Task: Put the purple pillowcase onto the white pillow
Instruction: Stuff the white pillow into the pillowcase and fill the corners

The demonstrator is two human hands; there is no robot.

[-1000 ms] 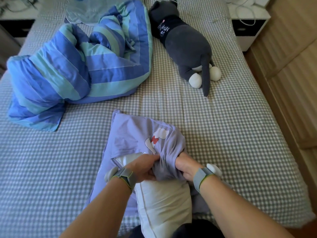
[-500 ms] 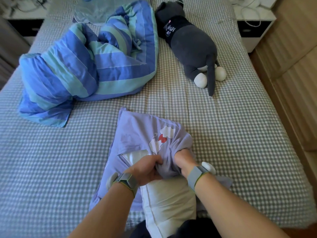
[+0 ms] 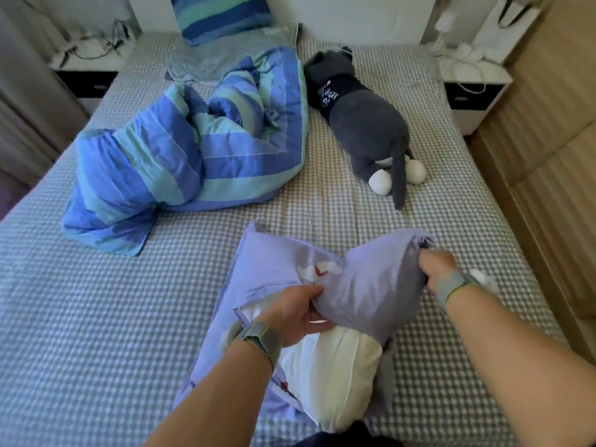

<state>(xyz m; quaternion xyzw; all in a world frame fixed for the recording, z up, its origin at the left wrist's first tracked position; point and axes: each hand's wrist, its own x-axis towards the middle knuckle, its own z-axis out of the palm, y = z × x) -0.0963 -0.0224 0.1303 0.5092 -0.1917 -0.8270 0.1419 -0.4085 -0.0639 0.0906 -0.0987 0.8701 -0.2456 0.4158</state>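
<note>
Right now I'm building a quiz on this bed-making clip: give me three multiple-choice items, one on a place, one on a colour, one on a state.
1. Where does the plush cat lie?
A. on the bed's right side
B. on the floor
C. under the quilt

2. What colours are the crumpled quilt's stripes?
A. red and white
B. blue and green
C. black and yellow

3. How far is the white pillow covered?
A. fully
B. not at all
C. partly

Answers:
1 A: the plush cat lies on the checked sheet, right of the quilt.
2 B: blue and green bands.
3 C: the white pillow sticks out of the purple pillowcase, which the left hand and right hand grip.
</note>
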